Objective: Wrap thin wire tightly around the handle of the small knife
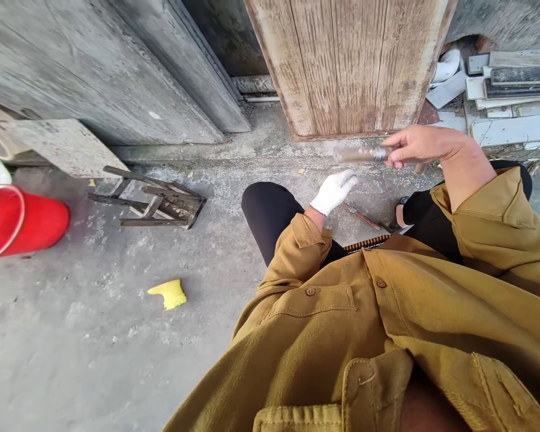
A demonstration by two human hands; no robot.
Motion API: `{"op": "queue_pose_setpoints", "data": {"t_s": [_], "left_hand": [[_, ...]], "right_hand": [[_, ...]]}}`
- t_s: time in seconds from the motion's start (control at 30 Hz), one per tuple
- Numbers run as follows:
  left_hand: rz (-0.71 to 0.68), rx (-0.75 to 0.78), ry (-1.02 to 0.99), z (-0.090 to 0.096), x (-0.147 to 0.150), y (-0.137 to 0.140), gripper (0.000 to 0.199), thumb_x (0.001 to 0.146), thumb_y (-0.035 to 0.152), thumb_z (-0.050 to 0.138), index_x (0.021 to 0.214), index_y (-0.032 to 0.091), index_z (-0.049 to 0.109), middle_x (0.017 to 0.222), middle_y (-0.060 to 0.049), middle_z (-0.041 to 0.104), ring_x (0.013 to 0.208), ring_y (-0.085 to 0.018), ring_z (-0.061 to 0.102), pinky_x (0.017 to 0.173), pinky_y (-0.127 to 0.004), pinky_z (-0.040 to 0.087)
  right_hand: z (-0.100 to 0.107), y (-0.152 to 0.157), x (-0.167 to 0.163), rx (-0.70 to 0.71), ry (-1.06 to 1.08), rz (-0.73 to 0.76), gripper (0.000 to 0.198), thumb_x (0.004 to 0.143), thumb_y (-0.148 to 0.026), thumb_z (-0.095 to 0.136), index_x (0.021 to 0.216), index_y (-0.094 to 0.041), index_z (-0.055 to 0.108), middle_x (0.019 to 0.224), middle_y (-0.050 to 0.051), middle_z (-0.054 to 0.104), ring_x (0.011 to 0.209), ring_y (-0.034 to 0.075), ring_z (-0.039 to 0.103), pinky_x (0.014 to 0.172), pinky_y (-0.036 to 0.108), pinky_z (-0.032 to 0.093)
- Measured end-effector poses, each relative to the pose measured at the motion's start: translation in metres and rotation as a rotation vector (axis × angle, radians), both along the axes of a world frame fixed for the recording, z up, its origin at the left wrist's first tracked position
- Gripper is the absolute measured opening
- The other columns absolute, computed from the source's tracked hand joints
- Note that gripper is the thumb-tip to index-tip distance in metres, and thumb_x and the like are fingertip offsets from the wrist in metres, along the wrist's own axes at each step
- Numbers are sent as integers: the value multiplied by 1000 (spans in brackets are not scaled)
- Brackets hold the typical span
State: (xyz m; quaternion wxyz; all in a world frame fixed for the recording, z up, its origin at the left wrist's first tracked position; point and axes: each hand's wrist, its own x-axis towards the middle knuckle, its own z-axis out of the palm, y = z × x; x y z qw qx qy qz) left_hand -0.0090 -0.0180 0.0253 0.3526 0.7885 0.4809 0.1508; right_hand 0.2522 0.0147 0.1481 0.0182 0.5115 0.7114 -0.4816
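Observation:
My bare right hand [411, 146] is closed around a brownish, wooden-looking stick [357, 153] with silvery wire wound round it. Its far end points left and is smeared by motion. The stick is just in front of the lower edge of a weathered wooden panel [342, 66]. My left hand [335, 191], in a white knit glove, is lower and to the left, its fingers curled together. Whatever they may hold is hidden. Near it, between my legs, a thin reddish rod [362, 215] with a wrapped part lies on the ground.
Left of my knee, a small wooden stool [162, 201] lies tipped over. A red bucket [40, 222] and a leaning board [67, 147] are farther left. A yellow scrap [170, 294] lies on the concrete. Boards and tile-like pieces [517, 96] are piled at right.

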Motion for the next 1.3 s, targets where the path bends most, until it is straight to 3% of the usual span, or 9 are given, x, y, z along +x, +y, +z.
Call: {"op": "queue_pose_setpoints", "data": {"t_s": [0.17,0.4,0.5,0.63,0.8,1.0,1.13,1.2,1.3], "left_hand": [[-86,-50,22,0,10,-10,34,111,39,48,107,21,77,103,-8,82,103,-25,72,96,-38,53],[-177,9,130,-2,12,-13,34,113,35,50,105,18,78,105,-13,81,101,-25,74,94,-36,53],[-156,48,149,-2,6,-12,32,113,33,51,110,18,79,108,-13,82,104,-26,75,96,-36,52],[-65,123,163,-2,-3,-8,26,111,28,54,115,20,79,111,-11,82,109,-27,75,97,-34,52],[36,139,135,-6,-10,4,25,111,22,54,118,19,78,118,-9,81,115,-26,75,99,-31,51],[-28,-15,68,-23,-1,7,25,111,18,53,114,15,79,113,-8,81,107,-23,75,97,-29,53],[-169,5,30,-23,6,-2,26,112,20,53,111,16,79,107,-6,81,103,-20,75,97,-26,52],[-191,29,49,-21,8,-6,26,112,20,53,115,17,78,111,-6,82,105,-20,75,97,-26,52],[-189,102,113,-18,7,-8,26,112,21,54,121,18,78,117,-7,82,110,-22,76,99,-28,52]], "right_hand": [[-19,6,0,193,58,-332,53,102,-68,64,109,-17,76,93,13,74,83,23,69,78,38,56],[-54,22,-13,387,-590,-140,32,102,-40,67,117,-13,79,109,18,77,108,33,72,88,40,51],[-57,16,-20,174,-706,100,20,98,-30,71,104,-15,81,97,14,77,92,28,71,81,38,49],[-58,3,-29,-205,-559,383,10,93,-25,76,86,-18,79,67,3,65,69,20,62,74,35,45],[-41,1,-27,-237,-274,540,19,89,-39,79,94,-21,83,71,-1,68,75,18,64,77,31,47],[-10,5,3,27,-62,45,34,95,-53,74,112,-25,83,87,3,74,83,20,67,78,33,52],[-19,11,6,163,-12,-296,36,102,-53,68,106,-18,77,94,10,74,82,20,67,78,35,55],[-30,16,0,190,-148,-327,33,104,-47,67,107,-16,77,94,12,75,84,22,68,79,36,54],[-47,22,-12,264,-439,-192,29,102,-40,67,114,-16,79,100,14,77,97,28,71,82,36,51]]}}
